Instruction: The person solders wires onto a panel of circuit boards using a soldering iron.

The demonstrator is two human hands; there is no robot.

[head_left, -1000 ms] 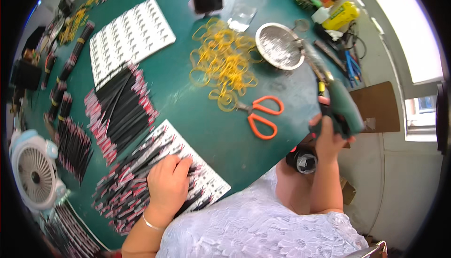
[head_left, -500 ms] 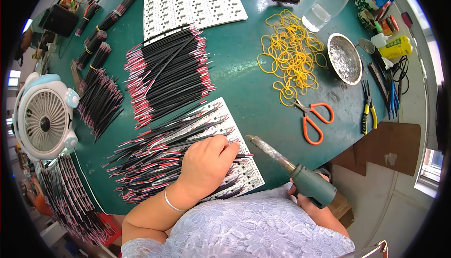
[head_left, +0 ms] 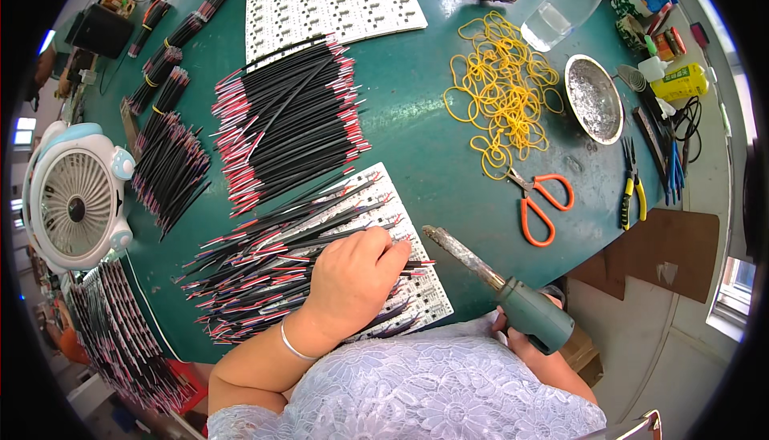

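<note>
My left hand (head_left: 350, 278) is closed over the near white circuit board panel (head_left: 432, 302), its fingers pinched round black wires whose stripped ends poke out at its right. Many more black wires (head_left: 264, 280) with red and white ends lie across that panel. In my right hand (head_left: 522, 342) is a soldering iron (head_left: 535, 316), gripped by its thick green handle. Its long, scorched metal shaft points up and left, and the tip is apart from the panel's right edge. The fingertips of my left hand are partly hidden.
Beyond lie a stack of black wires (head_left: 296, 120) and another panel (head_left: 332, 4). Rightward are yellow rubber bands (head_left: 509, 80), orange-handled scissors (head_left: 537, 208), a metal bowl (head_left: 593, 100), pliers (head_left: 631, 188) and a clear bottle (head_left: 569, 8). A fan (head_left: 76, 200) stands at the left.
The view has shifted slightly, so things on the table sit a little differently in it. Both hands keep the same pose, with the wires and soldering iron still held.
</note>
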